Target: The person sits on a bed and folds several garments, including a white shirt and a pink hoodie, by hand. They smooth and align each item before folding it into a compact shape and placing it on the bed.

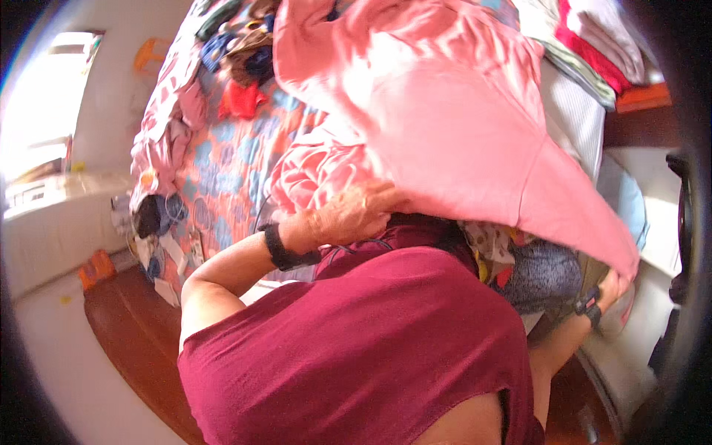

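Note:
A large pink sweatshirt (452, 126) is spread across the bed in front of me, one long sleeve stretched toward the lower right. My right hand (611, 290) is closed around the end of that sleeve, well out to my right. Near my waist, my left hand (360, 210) is closed on the near edge of the sweatshirt, fingers partly hidden by the cloth. Beside the left hand lies a bunched pink-and-white cloth (315, 174).
The bed has a patterned blue-and-coral sheet (222, 163). Small dark clothes (248, 55) and a red cloth (241, 100) lie at the far left. Folded textiles (604, 44) are stacked at far right. A grey fuzzy item (545, 276) sits by my right forearm.

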Demonstrator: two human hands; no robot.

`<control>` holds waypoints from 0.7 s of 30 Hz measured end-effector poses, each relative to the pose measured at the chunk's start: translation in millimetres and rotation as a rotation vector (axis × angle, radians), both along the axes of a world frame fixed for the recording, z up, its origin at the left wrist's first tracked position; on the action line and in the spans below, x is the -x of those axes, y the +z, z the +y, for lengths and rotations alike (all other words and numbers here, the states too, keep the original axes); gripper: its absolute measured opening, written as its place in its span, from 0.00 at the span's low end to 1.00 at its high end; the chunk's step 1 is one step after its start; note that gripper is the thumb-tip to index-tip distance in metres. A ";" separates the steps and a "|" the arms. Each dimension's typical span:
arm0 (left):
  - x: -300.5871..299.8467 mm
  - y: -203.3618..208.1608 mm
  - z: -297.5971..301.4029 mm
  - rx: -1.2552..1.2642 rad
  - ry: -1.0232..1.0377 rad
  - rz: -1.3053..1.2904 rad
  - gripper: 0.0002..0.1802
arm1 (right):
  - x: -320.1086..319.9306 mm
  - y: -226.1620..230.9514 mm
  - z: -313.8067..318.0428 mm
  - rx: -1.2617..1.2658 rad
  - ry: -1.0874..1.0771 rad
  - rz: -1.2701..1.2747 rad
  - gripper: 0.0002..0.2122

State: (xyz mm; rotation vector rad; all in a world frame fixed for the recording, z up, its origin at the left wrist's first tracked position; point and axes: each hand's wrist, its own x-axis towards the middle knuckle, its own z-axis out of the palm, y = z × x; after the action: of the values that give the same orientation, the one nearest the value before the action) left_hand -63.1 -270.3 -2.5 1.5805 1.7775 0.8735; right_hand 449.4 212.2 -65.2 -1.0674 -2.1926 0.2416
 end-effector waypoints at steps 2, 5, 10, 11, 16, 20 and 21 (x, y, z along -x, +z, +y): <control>2.6 -10.7 -22.0 0.067 -0.038 -0.073 0.20 | -15.0 -19.1 33.1 0.238 0.027 -0.065 0.14; 24.8 -34.1 -79.0 0.021 0.440 0.031 0.21 | -35.8 -59.4 82.6 0.665 0.019 0.011 0.20; 89.1 -101.6 -152.9 0.160 0.932 0.370 0.28 | 28.7 -85.4 79.8 0.705 -0.144 0.426 0.28; 94.6 -113.2 -161.3 0.251 0.943 0.272 0.29 | 60.5 -78.8 73.3 0.659 -0.136 0.427 0.26; 118.6 -147.1 -181.2 0.367 1.035 -0.235 0.19 | 191.2 -55.6 17.1 0.845 0.254 0.061 0.18; 123.1 -133.8 -192.8 0.126 1.050 -1.122 0.12 | 226.5 -90.5 -10.0 0.857 0.413 -0.383 0.14; 121.5 -122.1 -196.0 0.031 1.114 -1.270 0.11 | 226.5 -98.9 -9.8 0.720 0.444 -0.358 0.13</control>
State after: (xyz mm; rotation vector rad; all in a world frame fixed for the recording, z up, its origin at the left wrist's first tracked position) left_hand -184.6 -466.3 -124.6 -0.3107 1.4388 1.7324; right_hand 223.0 202.4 -164.1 -1.0095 -2.7361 1.1898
